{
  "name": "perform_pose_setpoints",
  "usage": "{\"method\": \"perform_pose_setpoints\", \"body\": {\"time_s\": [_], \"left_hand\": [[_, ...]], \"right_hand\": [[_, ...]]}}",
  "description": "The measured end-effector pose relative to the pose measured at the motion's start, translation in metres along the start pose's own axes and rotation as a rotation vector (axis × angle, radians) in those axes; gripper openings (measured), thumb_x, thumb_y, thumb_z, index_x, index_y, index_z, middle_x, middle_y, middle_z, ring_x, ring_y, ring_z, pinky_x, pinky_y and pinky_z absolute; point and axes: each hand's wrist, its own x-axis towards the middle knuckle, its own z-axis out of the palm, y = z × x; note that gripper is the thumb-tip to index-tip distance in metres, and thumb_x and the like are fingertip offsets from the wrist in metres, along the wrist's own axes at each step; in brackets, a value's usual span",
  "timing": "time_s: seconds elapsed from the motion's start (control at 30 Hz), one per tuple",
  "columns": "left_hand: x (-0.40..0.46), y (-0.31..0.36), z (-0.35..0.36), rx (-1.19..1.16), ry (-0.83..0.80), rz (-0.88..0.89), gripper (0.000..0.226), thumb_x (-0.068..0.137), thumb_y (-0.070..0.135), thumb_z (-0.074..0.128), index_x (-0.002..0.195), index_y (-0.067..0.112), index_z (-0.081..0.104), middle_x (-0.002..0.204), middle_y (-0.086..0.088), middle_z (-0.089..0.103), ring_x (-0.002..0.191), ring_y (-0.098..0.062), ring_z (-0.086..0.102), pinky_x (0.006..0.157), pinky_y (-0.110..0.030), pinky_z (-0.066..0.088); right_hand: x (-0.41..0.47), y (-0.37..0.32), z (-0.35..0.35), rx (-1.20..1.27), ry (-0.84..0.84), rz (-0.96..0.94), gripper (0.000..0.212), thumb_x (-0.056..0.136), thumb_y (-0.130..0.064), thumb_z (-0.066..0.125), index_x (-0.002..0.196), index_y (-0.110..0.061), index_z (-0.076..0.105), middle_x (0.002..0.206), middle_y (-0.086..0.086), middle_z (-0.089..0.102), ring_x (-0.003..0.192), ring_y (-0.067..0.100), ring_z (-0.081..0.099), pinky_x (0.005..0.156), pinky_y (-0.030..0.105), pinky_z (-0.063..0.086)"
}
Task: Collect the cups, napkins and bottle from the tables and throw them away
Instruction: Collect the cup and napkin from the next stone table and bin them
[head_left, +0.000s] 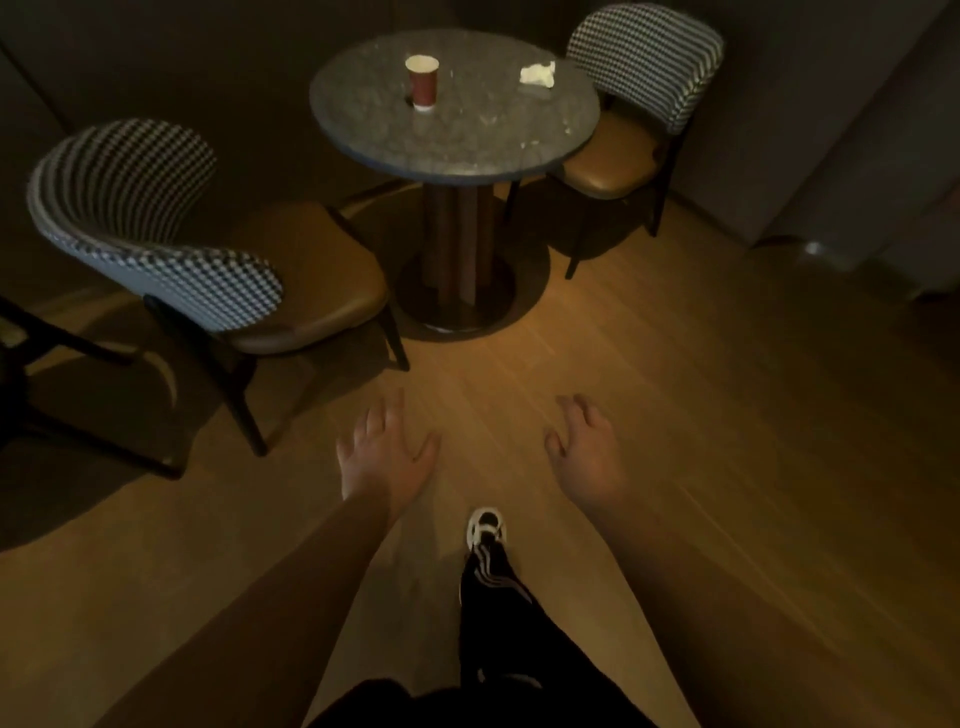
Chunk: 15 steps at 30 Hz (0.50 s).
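Grip empty: left hand (387, 457) and right hand (584, 449) extended, fingers relaxed.

Blurred throughout by dim light and motion. Left hand (387, 457) and right hand (584, 454) smeared, fingers indistinct. Napkin (537, 74) at table's (363, 130) far right edge too soft for folds to show. Cup (422, 83) print unreadable, inside unseen. Dark frame (31, 374) cut by left edge. Shiny object (818, 249) at right too dim to identify.
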Motion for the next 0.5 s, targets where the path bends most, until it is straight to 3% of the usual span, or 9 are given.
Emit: {"method": "perform_pose_setpoints", "body": {"time_s": [0.17, 0.5], "left_hand": [[0.161, 0.041, -0.031, -0.027, 0.079, 0.020, 0.075, 0.090, 0.063, 0.036, 0.150, 0.023, 0.017, 0.154, -0.004, 0.027, 0.140, -0.023, 0.024, 0.109, -0.051, 0.021], [0.414, 0.091, -0.083, -0.059, 0.180, 0.007, 0.076, 0.091, 0.062, 0.035, 0.152, 0.021, 0.014, 0.154, -0.008, 0.025, 0.141, -0.023, 0.022, 0.111, -0.050, 0.020]], "right_hand": [[0.170, -0.021, -0.014, -0.012, -0.003, -0.018, 0.047, 0.094, -0.032, 0.049, 0.139, -0.019, 0.041, 0.147, 0.011, 0.038, 0.134, 0.028, 0.034, 0.108, 0.038, 0.031], [0.418, -0.071, -0.050, 0.024, 0.031, -0.070, 0.048, 0.095, -0.032, 0.049, 0.140, -0.020, 0.040, 0.148, 0.006, 0.036, 0.137, 0.022, 0.031, 0.111, 0.041, 0.032]]}}
